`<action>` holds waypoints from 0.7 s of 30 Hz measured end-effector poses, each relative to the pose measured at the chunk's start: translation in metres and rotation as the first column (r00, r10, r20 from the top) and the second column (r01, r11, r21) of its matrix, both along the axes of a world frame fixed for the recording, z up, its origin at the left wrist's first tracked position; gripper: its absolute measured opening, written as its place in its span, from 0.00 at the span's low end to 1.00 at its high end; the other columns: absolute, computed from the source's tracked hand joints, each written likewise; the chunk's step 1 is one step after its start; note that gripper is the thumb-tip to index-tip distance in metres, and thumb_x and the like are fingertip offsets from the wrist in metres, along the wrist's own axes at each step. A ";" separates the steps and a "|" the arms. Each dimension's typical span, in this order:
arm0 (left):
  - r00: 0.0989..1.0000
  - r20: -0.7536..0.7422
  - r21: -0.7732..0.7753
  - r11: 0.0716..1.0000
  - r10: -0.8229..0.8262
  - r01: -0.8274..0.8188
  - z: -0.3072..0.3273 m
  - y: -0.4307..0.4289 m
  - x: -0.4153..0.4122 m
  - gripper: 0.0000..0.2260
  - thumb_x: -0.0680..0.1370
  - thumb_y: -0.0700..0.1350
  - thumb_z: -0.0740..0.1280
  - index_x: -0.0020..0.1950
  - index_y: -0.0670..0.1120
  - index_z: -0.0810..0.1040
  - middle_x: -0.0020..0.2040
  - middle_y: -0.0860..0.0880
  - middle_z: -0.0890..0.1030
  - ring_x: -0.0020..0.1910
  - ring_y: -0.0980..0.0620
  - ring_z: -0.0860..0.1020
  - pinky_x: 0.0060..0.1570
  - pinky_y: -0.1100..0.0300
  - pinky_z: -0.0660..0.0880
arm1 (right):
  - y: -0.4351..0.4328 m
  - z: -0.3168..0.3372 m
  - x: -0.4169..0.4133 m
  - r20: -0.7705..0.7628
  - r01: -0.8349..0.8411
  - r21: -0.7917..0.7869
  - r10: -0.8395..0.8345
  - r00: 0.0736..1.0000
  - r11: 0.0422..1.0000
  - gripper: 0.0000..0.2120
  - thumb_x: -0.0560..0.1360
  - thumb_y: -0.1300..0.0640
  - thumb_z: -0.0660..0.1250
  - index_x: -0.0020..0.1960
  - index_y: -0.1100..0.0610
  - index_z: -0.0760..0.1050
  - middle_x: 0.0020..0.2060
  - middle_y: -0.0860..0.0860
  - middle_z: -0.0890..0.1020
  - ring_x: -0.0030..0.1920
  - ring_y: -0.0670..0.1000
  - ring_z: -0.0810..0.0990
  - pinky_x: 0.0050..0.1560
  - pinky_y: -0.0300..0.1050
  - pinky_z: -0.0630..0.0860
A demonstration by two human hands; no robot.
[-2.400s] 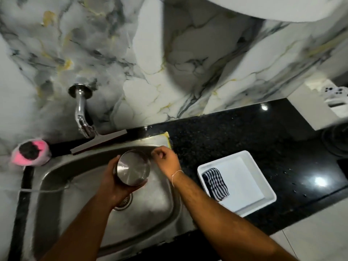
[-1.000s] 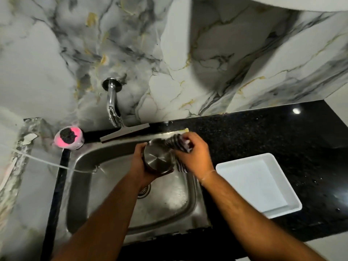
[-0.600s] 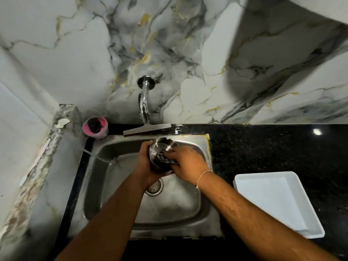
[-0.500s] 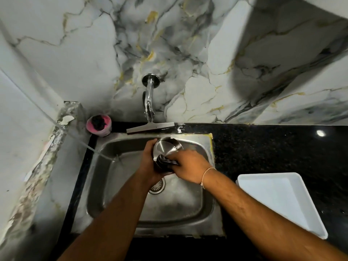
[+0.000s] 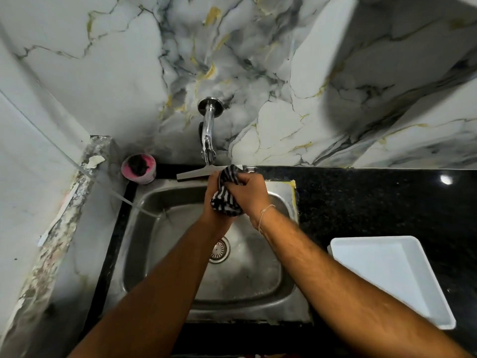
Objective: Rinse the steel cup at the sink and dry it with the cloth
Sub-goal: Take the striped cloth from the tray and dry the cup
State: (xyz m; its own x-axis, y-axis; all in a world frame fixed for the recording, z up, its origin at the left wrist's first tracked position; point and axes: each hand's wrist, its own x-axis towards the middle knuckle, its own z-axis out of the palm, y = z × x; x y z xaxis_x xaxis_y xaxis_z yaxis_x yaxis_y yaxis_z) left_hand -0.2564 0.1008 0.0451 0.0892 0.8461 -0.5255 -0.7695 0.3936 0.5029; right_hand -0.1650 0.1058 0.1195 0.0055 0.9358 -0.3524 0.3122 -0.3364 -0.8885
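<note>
Both my hands meet over the back of the steel sink point(image 5: 144, 254), just below the wall tap point(image 5: 207, 133). A black-and-white striped cloth point(image 5: 225, 200) is bunched between them and wraps the steel cup, which is hidden under the cloth and my fingers. My left hand point(image 5: 213, 202) grips the wrapped cup from the left. My right hand point(image 5: 249, 193) is closed over the cloth from the right and above. No water runs from the tap.
A white tray point(image 5: 392, 275) lies on the black counter point(image 5: 374, 202) right of the sink. A pink tub with a dark scrubber point(image 5: 139, 167) stands at the sink's back left corner. A grey squeegee point(image 5: 193, 173) lies along the back rim. Marble wall rises behind.
My right hand took the striped cloth from the white tray and brought it to the cup. The cloth now covers the cup fully, where before the bare steel showed.
</note>
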 end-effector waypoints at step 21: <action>0.946 -0.187 -0.197 0.953 -0.265 0.229 0.037 0.002 -0.009 0.26 0.80 0.68 0.63 0.55 0.50 0.92 0.57 0.43 0.91 0.49 0.42 0.91 0.53 0.39 0.84 | 0.004 0.008 0.064 0.861 -0.679 0.174 0.225 0.457 0.713 0.23 0.78 0.50 0.73 0.73 0.47 0.80 0.65 0.54 0.84 0.63 0.65 0.82 0.55 0.56 0.82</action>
